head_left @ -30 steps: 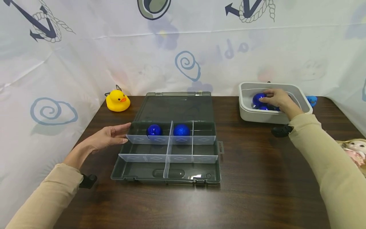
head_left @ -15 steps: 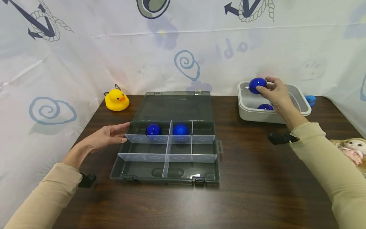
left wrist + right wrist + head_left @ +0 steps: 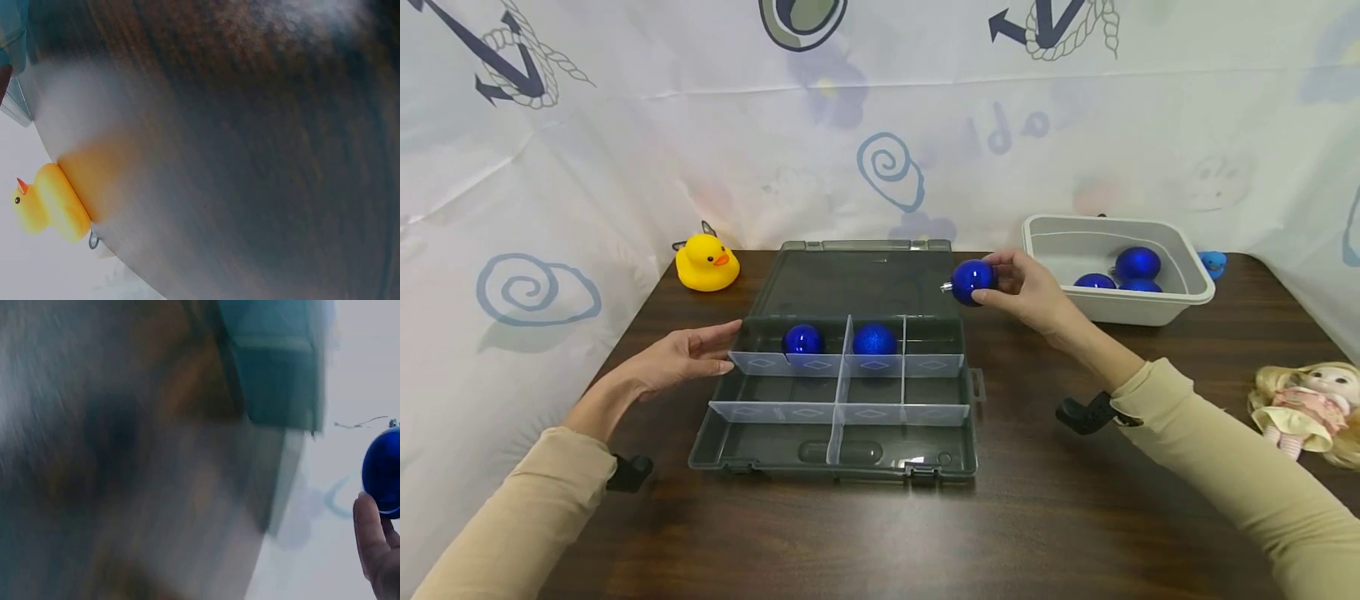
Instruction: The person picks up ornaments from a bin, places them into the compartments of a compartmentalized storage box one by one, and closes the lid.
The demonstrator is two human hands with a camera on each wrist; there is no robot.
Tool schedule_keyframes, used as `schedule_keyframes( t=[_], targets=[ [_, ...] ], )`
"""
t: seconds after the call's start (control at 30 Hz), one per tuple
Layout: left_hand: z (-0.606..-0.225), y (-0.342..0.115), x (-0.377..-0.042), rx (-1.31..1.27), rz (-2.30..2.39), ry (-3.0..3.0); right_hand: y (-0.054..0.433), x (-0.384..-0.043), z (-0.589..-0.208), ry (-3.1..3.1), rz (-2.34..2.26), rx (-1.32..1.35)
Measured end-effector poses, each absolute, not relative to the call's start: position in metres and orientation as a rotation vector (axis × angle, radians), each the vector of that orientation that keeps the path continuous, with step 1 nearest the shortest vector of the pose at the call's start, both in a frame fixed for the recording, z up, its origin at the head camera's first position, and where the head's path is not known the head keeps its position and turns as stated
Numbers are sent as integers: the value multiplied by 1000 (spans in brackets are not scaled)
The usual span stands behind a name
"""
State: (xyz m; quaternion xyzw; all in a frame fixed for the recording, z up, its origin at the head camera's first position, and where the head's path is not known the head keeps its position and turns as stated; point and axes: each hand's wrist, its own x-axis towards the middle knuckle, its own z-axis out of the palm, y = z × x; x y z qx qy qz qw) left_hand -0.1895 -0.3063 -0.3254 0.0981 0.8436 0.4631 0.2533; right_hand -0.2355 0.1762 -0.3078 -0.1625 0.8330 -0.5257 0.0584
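A shiny blue Christmas ball (image 3: 973,282) with a silver cap is pinched between thumb and fingers of my right hand (image 3: 1030,296). It hangs in the air by the back right of the divided box; the right wrist view also shows the ball (image 3: 382,472). My left hand (image 3: 681,362) touches the left side of the dark clear-plastic divided box (image 3: 775,442) with fingers extended. In the box's back row lie a glossy blue ball (image 3: 802,339), left, and a glittery blue ball (image 3: 875,339), middle. The box's lid (image 3: 865,279) lies folded back.
A grey-white bin (image 3: 1112,310) at the back right holds several blue balls (image 3: 1138,263). Behind it sits a small blue toy (image 3: 1213,264). A yellow rubber duck (image 3: 706,262) stands at the back left, a doll (image 3: 1311,408) at the right. A white printed curtain (image 3: 955,167) closes the back.
My right hand has lifted the glossy ball out of the bin and carried it left toward the box. The left hand keeps its place on the box's side.
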Motion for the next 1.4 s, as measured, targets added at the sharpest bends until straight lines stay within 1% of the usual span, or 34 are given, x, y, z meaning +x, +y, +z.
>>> schedule_keyframes(
  t=[0.13, 0.23, 0.47, 0.63, 0.93, 1.03, 1.2, 1.4],
  targets=[
    [-326, -307, -190, 267, 1263, 2292, 161, -229, -318, 2580, -1510, -623],
    [-327, -307, -190, 266, 1268, 2292, 152, -224, -323, 2630, -1438, -666],
    [-327, -308, -189, 271, 1276, 2288, 139, -217, -332, 2727, -1285, -624],
    [-328, -309, -189, 296, 1263, 2300, 136, -214, -337, 2794, -1218, -644],
    [-329, -310, -189, 303, 1272, 2296, 137, -215, -342, 2809, -1225, -716],
    [-330, -310, -189, 299, 1272, 2298, 138, -216, -341, 2783, -1253, -702],
    [-332, -309, -189, 289, 1274, 2296, 156, -224, -331, 2716, -1469, -624],
    [-330, -309, -189, 295, 1271, 2298, 213, -246, -306, 2733, -1762, -423]
  ],
)
